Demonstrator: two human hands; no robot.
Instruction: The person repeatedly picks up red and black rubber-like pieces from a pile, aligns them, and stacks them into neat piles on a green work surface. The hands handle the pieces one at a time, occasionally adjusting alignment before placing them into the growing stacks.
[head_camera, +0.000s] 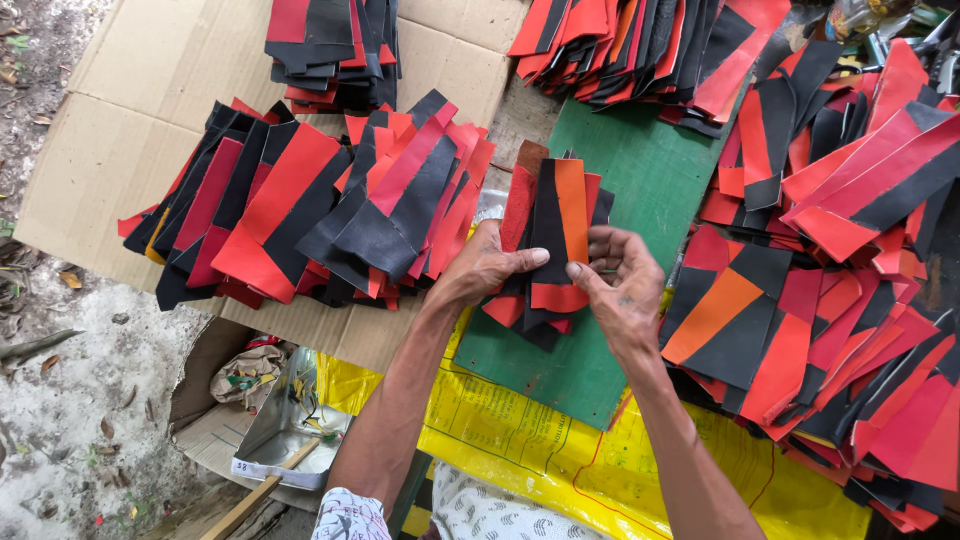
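Note:
Both my hands hold a small stack of red, orange and black cut strips (553, 215) over a green board (640, 180). My left hand (487, 268) grips the stack's left edge with the thumb laid across its front. My right hand (622, 275) pinches the right edge, fingers curled. The stack fans out a little at the bottom.
Heaps of the same red and black pieces lie all around: a wide fan on flattened cardboard (310, 205) at left, piles at the top (335, 50) (640, 50), a big heap (850, 250) at right. A yellow plastic sheet (520, 430) hangs below. A metal tin (285, 430) sits on the ground.

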